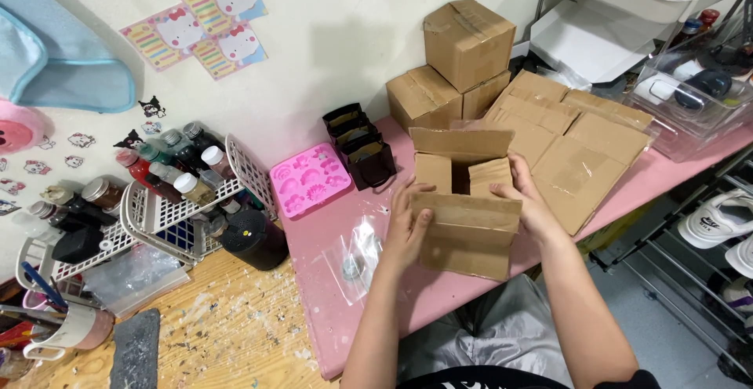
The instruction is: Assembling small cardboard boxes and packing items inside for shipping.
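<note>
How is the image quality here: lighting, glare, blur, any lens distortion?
Head view: even, soft indoor light, with faint shadows under the small cardboard box held by the left hand and right hand; mild glare on the clear plastic bag; sharp centre; wide-angle bending tilts the edges.

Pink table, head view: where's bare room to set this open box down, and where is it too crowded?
Bare pink table shows under the open cardboard box held by left hand and right hand, between the clear plastic bag and the flat cardboard pile. A strip lies beside the pink mold. The back edge is crowded: stacked boxes, black holders.
</note>
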